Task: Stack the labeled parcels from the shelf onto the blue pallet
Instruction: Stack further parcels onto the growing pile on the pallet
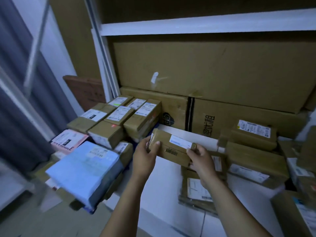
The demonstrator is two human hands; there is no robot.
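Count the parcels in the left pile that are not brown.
2: a pink parcel at the far left, and a light blue parcel in front of it, nearest the camera. Others may be hidden underneath.

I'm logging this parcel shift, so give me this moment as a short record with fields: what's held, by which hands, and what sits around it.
held item: brown parcel, white label on top
left hand: grips the parcel's left end
right hand: grips its right end
to the left: stacked labeled boxes, light blue mailer nearer the camera
to the right: more labeled parcels
behind: large cartons on the shelf
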